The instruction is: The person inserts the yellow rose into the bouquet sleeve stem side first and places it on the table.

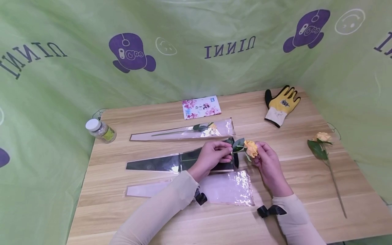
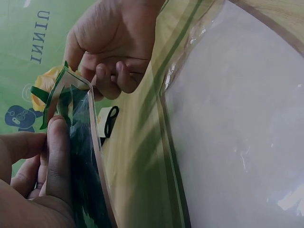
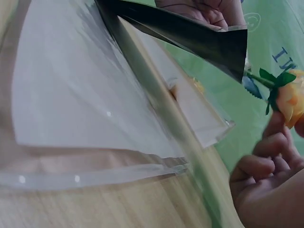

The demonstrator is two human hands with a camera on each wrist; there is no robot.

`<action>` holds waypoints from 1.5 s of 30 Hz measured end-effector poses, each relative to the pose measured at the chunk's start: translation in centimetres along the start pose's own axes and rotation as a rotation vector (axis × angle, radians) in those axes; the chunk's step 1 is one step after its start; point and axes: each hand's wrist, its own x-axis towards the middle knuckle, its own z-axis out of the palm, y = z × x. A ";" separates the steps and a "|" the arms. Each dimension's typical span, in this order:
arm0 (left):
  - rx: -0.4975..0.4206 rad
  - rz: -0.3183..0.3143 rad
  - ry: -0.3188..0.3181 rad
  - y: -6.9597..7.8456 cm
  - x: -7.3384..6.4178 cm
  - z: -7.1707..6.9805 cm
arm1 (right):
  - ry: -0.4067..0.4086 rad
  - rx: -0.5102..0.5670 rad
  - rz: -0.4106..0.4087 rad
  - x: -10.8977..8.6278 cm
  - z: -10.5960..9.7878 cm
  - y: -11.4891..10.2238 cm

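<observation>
A yellow rose point(image 1: 251, 149) with green leaves pokes out of the open wide end of a black flower sleeve point(image 1: 165, 164); its stem runs into the sleeve. My left hand point(image 1: 210, 157) pinches the sleeve near its mouth, as the left wrist view shows with the thumb along the clear-edged film point(image 2: 90, 128). My right hand point(image 1: 270, 165) holds the rose by its bloom between thumb and fingers, the other fingers curled below it in the right wrist view. There the sleeve's mouth point(image 3: 232, 52) gapes beside the rose's leaves point(image 3: 270, 78).
A white sleeve point(image 1: 226, 190) lies in front, partly under my left forearm. Behind is another sleeve point(image 1: 177, 133) with a yellow rose on it. A loose rose point(image 1: 335, 180) lies right. Further back are a floral card point(image 1: 201, 107), a yellow glove point(image 1: 281, 104) and a white-capped jar point(image 1: 102, 131).
</observation>
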 end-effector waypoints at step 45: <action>0.001 0.014 -0.021 1.0 -0.4 0.7 | 0.051 -0.324 -0.110 0.1 0.7 0.6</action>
